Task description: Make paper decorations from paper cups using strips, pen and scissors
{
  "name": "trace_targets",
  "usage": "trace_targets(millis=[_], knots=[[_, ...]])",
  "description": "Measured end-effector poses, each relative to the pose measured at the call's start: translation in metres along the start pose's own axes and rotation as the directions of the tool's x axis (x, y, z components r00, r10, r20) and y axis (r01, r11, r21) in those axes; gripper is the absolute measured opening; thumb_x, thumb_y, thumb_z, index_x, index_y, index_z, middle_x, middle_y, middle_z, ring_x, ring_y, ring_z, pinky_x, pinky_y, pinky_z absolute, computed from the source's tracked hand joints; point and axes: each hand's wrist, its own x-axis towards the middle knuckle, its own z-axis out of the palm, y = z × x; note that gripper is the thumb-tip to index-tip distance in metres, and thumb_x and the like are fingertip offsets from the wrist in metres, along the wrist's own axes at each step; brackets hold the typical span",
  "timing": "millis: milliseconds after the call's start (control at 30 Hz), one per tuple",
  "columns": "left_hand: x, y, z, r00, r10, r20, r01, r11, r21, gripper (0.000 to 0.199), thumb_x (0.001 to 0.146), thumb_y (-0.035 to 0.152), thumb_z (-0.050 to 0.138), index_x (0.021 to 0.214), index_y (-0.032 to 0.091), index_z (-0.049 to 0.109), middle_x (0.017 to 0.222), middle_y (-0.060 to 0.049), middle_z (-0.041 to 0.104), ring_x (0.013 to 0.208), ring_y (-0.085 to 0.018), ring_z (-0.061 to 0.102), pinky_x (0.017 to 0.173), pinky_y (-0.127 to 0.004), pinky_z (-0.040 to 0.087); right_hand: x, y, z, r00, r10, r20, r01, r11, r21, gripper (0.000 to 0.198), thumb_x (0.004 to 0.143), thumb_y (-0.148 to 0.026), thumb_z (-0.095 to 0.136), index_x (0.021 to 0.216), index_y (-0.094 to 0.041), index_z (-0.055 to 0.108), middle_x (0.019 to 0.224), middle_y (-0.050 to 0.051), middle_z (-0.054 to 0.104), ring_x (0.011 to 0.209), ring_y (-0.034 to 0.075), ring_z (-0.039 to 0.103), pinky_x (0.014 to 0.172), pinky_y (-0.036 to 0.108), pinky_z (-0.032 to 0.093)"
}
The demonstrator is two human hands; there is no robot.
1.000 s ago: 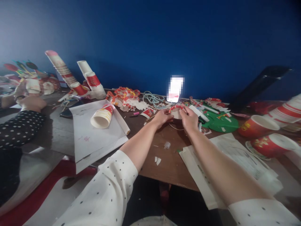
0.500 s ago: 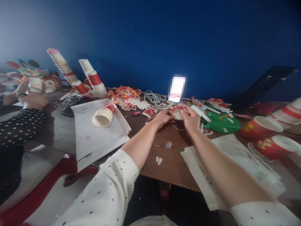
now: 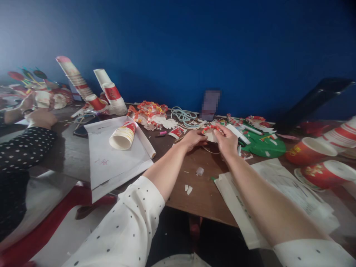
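Between my hands, just above the brown table [image 3: 191,200], is a small piece cut from a paper cup [image 3: 210,136], pale in the middle with a red and white curled rim. My left hand [image 3: 194,140] pinches its left side. On its right side, the fingers and thumb of my right hand [image 3: 226,141] are closed. A thin pale cord or wire [image 3: 210,151] curves beneath it. Behind my hands a phone-like device [image 3: 210,105] leans on the wall, its picture blurred out.
A paper cup [image 3: 122,137] lies on white sheets [image 3: 111,174] at left. Stacked cups [image 3: 73,79] and a pile of cut cups [image 3: 150,113] stand behind. Right are a green disc [image 3: 258,146], papers [image 3: 280,185] and red cups [image 3: 308,150]. A co-worker's hands [image 3: 41,116] are far left.
The device against the wall has gone from bright white to dark. My hands and the cup piece stay in almost the same place.
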Motion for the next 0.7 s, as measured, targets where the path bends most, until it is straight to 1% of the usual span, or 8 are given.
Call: trace_targets(millis=[100,300,500,600,667,700], knots=[[0.0,0.0,0.0,1.0,0.003,-0.004,-0.003,1.0,0.013,0.01,0.074,0.001,0.069,0.078,0.01,0.066,0.067,-0.001,0.063,0.064,-0.009,0.06,0.08,-0.032,0.055,-0.001,-0.003,0.0,1.0,-0.011,-0.002,0.011,1.0,-0.001,0.05,0.08,-0.04,0.063,0.122,-0.014,0.071,0.098,0.009,0.075,0.087,0.023,0.067,0.087,0.042,0.055],[0.0,-0.001,-0.001,0.999,0.025,0.025,-0.026,0.998,0.058,0.01,0.075,0.0,0.066,0.076,0.01,0.066,0.064,0.001,0.06,0.06,-0.008,0.058,0.075,-0.029,0.054,-0.001,-0.006,0.002,1.0,0.01,0.024,-0.012,0.997,0.077,0.055,0.075,-0.043,0.072,0.122,-0.015,0.07,0.112,0.012,0.074,0.101,0.026,0.069,0.094,0.044,0.054],[-0.002,0.0,0.001,0.999,0.028,0.033,-0.031,0.994,0.102,0.012,0.076,-0.001,0.063,0.077,0.011,0.066,0.065,0.001,0.062,0.06,-0.008,0.058,0.076,-0.03,0.054,-0.002,-0.011,0.002,1.0,-0.001,0.013,0.0,0.999,0.042,0.049,0.076,-0.045,0.071,0.113,-0.013,0.074,0.109,0.013,0.075,0.102,0.027,0.069,0.097,0.044,0.053],[-0.002,0.0,0.004,1.0,0.018,-0.022,-0.015,0.996,0.092,0.011,0.078,0.0,0.063,0.079,0.01,0.066,0.066,-0.001,0.063,0.06,-0.009,0.059,0.072,-0.027,0.054,0.001,-0.013,0.001,1.0,0.006,-0.019,-0.005,0.998,0.07,0.054,0.076,-0.05,0.071,0.117,-0.015,0.073,0.115,0.013,0.074,0.108,0.027,0.068,0.1,0.044,0.052],[-0.001,0.0,0.007,0.993,0.04,-0.111,-0.033,0.997,0.066,0.01,0.078,0.0,0.063,0.078,0.011,0.065,0.066,-0.001,0.063,0.06,-0.009,0.06,0.067,-0.025,0.054,0.012,-0.012,0.001,0.998,0.002,-0.064,0.002,0.997,0.071,0.054,0.081,-0.051,0.067,0.122,-0.016,0.071,0.122,0.013,0.071,0.115,0.027,0.065,0.103,0.043,0.05],[0.0,-0.001,0.008,0.987,0.059,-0.152,-0.05,0.997,0.06,0.01,0.078,0.001,0.063,0.077,0.011,0.064,0.067,-0.001,0.062,0.059,-0.009,0.06,0.066,-0.024,0.053,0.02,-0.012,0.001,0.997,-0.007,-0.083,0.011,0.999,0.046,0.051,0.085,-0.049,0.062,0.123,-0.016,0.07,0.125,0.012,0.07,0.119,0.027,0.064,0.104,0.043,0.049]])
